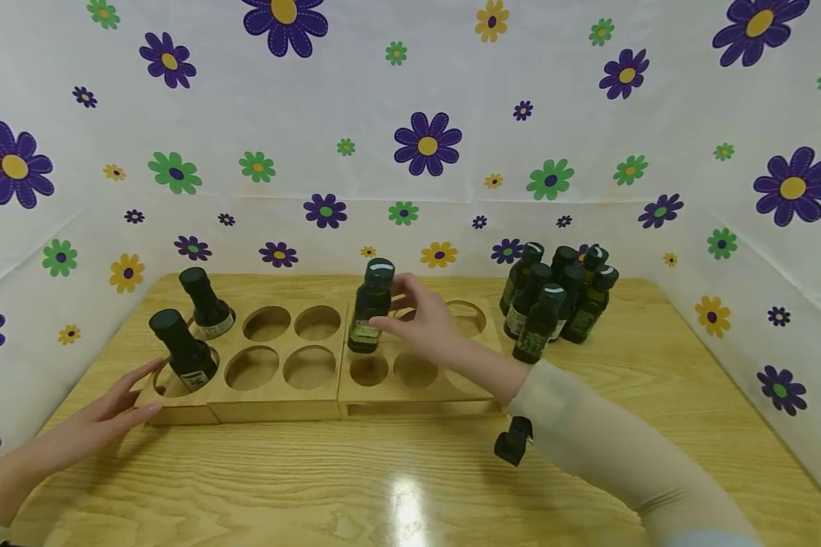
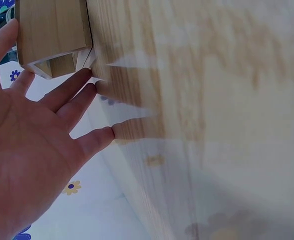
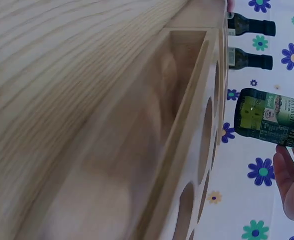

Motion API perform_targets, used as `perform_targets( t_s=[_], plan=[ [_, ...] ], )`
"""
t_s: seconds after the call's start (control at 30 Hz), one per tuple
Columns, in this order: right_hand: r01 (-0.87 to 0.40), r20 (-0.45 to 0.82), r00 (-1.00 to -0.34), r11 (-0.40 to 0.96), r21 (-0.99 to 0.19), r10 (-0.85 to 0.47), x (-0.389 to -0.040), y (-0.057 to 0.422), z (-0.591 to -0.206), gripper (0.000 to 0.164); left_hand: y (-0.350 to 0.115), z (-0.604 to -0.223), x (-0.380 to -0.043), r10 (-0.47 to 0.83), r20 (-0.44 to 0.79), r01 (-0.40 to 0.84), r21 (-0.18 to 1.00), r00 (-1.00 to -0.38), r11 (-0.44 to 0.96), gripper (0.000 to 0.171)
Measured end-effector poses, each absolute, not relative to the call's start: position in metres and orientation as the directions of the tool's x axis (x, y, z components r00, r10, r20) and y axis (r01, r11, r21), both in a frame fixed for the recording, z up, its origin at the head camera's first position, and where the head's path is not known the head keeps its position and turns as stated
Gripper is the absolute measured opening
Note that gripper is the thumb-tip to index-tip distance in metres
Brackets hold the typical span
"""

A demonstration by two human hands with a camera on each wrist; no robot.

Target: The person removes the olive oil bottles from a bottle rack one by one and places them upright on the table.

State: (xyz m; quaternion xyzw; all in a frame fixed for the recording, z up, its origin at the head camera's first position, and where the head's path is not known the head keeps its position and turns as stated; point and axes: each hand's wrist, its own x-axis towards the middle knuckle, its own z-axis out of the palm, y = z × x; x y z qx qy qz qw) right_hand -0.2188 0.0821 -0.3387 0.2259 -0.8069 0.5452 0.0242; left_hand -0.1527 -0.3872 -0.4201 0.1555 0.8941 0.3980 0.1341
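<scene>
My right hand (image 1: 427, 323) holds a small dark green glass bottle (image 1: 371, 304) between thumb and fingers, upright above the wooden rack (image 1: 274, 410). In the right wrist view this bottle (image 3: 271, 117) shows a printed label and hangs clear of the rack's round holes. At the rack's left end rests my left hand (image 1: 103, 418), its fingers spread along the edge. The left wrist view shows this left hand (image 2: 32, 125) with fingers fairly straight against the wood. Two dark bottles lean in the left holes, a front one (image 1: 185, 349) and a back one (image 1: 207, 304).
Several similar bottles (image 1: 537, 323) stand grouped on the table (image 1: 629, 395) to the right of the rack. A black strapped device (image 1: 515, 441) sits at my right wrist. A white flower-patterned cloth (image 1: 356, 91) encloses the table at the back and sides.
</scene>
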Motion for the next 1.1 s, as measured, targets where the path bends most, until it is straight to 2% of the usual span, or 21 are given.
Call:
perform_targets(
  t_s=[0.47, 0.63, 0.77, 1.1],
  plan=[
    [-0.321, 0.239, -0.94, 0.396, -0.86, -0.243, -0.197, 0.155, -0.336, 0.048, -0.389, -0.42, -0.152, 0.377, -0.107, 0.171, 0.755, -0.92, 0.633, 0.068],
    [-0.358, 0.314, -0.934, 0.448, -0.819, -0.172, -0.186, 0.179, -0.332, 0.044, -0.385, -0.419, -0.151, 0.373, -0.12, 0.155, 0.763, -0.92, 0.627, 0.068],
    [-0.342, 0.327, -0.938, 0.483, -0.806, -0.119, -0.175, 0.2, -0.33, 0.042, -0.385, -0.419, -0.15, 0.368, -0.126, 0.144, 0.769, -0.921, 0.623, 0.068],
    [-0.369, 0.38, -0.922, 0.47, -0.802, -0.075, -0.152, 0.25, -0.343, 0.038, -0.384, -0.414, -0.15, 0.363, -0.138, 0.134, 0.765, -0.921, 0.63, 0.068]
  ],
)
